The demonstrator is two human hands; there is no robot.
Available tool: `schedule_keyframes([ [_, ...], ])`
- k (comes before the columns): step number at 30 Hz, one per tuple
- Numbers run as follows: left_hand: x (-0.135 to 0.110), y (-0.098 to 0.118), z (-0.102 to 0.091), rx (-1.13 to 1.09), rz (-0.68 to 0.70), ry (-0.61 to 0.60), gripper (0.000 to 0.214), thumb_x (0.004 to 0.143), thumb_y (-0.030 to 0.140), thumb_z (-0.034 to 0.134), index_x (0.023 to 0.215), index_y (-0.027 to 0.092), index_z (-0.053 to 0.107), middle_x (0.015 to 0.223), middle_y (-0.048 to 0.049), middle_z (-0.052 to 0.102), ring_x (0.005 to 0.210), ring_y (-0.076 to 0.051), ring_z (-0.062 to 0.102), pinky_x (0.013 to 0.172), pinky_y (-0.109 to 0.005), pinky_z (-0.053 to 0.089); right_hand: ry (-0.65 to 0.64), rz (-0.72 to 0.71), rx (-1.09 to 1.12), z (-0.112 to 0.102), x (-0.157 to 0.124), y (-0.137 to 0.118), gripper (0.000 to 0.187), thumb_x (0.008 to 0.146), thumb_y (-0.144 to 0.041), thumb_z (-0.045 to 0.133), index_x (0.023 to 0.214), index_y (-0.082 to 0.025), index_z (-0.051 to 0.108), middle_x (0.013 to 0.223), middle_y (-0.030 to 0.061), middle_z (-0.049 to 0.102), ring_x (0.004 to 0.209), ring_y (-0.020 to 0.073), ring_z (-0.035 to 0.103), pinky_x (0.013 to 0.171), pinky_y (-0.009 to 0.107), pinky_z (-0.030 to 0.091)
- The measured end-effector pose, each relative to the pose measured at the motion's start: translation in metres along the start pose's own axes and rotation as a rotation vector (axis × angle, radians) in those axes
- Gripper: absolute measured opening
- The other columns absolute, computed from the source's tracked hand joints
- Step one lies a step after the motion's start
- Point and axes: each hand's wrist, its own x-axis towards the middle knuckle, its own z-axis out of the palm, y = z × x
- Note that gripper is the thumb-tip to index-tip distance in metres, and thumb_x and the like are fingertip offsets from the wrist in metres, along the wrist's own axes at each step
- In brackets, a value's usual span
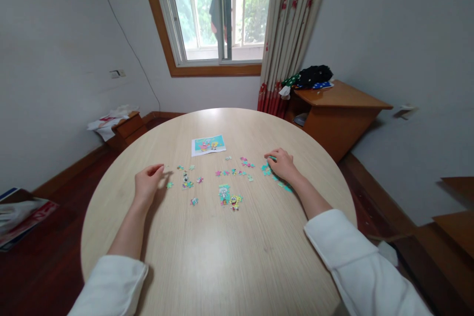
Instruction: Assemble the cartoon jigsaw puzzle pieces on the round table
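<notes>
My left hand (147, 182) hovers at the left of the puzzle pieces, thumb and fingertips pinched together; anything between them is too small to make out. A green puzzle piece (170, 184) lies just right of it. My right hand (282, 164) reaches over turquoise puzzle pieces (265, 170), its fingers stretched out and touching or just above them. Between the hands, pink and mixed-colour pieces (218, 173) lie scattered. Nearer to me, a joined section with a pale squid-like figure (224, 194) sits beside a yellow sponge-like figure section (234, 201).
A printed picture sheet (208, 145) lies beyond the pieces on the round wooden table (222, 261). Past the table's right side stands a brown desk (344, 96) with dark cloth (314, 76) on it. A small cabinet (129, 127) is at the left, below the window wall.
</notes>
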Motion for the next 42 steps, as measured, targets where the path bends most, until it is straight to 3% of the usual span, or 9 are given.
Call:
schedule_keyframes([
  [5, -0.003, 0.008, 0.001, -0.515, -0.204, -0.012, 0.011, 0.062, 0.014, 0.069, 0.072, 0.009, 0.068, 0.068, -0.0031, 0.065, 0.061, -0.011, 0.060, 0.074, -0.030, 0.056, 0.008, -0.033, 0.029, 0.002, -0.001, -0.001, 0.026, 0.083, -0.018, 0.050, 0.094, -0.019, 0.073, 0.109, 0.0099, 0.063, 0.106, 0.0232, 0.054, 0.091, 0.039, 0.034],
  [8, -0.005, 0.014, -0.002, -0.658, -0.268, -0.020, 0.004, 0.066, 0.007, 0.065, 0.069, 0.010, 0.066, 0.068, -0.0031, 0.064, 0.061, -0.010, 0.061, 0.075, -0.028, 0.058, 0.012, -0.029, 0.035, 0.002, -0.001, -0.002, 0.027, 0.082, -0.018, 0.050, 0.095, -0.019, 0.073, 0.108, 0.0094, 0.063, 0.106, 0.0229, 0.054, 0.092, 0.039, 0.035],
  [17, -0.007, 0.017, -0.004, -0.722, -0.372, -0.021, 0.014, 0.071, -0.002, 0.055, 0.072, 0.009, 0.065, 0.061, -0.0034, 0.063, 0.059, -0.008, 0.062, 0.067, -0.019, 0.058, 0.025, -0.041, 0.055, 0.003, -0.002, -0.005, 0.026, 0.082, -0.016, 0.050, 0.092, -0.019, 0.073, 0.106, 0.0088, 0.063, 0.104, 0.0218, 0.056, 0.092, 0.038, 0.035],
  [26, -0.005, 0.014, -0.002, -0.706, -0.367, -0.039, 0.014, 0.070, 0.000, 0.059, 0.078, 0.010, 0.065, 0.065, -0.0034, 0.063, 0.061, -0.011, 0.062, 0.075, -0.031, 0.059, 0.077, -0.063, 0.063, 0.007, -0.001, -0.001, 0.025, 0.080, -0.017, 0.051, 0.088, -0.020, 0.074, 0.103, 0.0079, 0.062, 0.101, 0.0216, 0.056, 0.092, 0.038, 0.038],
  [31, -0.007, 0.016, -0.002, -0.730, -0.394, -0.053, 0.023, 0.073, -0.002, 0.054, 0.089, 0.009, 0.067, 0.064, -0.0024, 0.061, 0.060, -0.009, 0.062, 0.075, -0.027, 0.059, 0.104, -0.024, 0.056, 0.009, 0.001, 0.000, 0.024, 0.079, -0.017, 0.051, 0.086, -0.020, 0.074, 0.105, 0.0089, 0.061, 0.103, 0.0239, 0.054, 0.093, 0.040, 0.038],
  [34, -0.008, 0.016, -0.002, -0.745, -0.412, -0.071, 0.022, 0.076, -0.003, 0.050, 0.086, 0.008, 0.066, 0.064, -0.0025, 0.061, 0.060, -0.008, 0.062, 0.076, -0.023, 0.058, 0.132, -0.024, 0.063, 0.010, 0.001, 0.002, 0.024, 0.078, -0.017, 0.052, 0.085, -0.020, 0.074, 0.104, 0.0088, 0.060, 0.102, 0.0244, 0.054, 0.093, 0.041, 0.038],
  [42, -0.004, 0.008, 0.000, -0.764, -0.390, -0.074, 0.025, 0.074, -0.002, 0.054, 0.092, 0.009, 0.067, 0.067, -0.0028, 0.061, 0.061, -0.009, 0.061, 0.086, -0.031, 0.057, 0.137, 0.010, 0.063, 0.010, 0.002, 0.003, 0.024, 0.078, -0.018, 0.051, 0.085, -0.020, 0.074, 0.108, 0.0101, 0.059, 0.104, 0.0271, 0.052, 0.093, 0.045, 0.038],
])
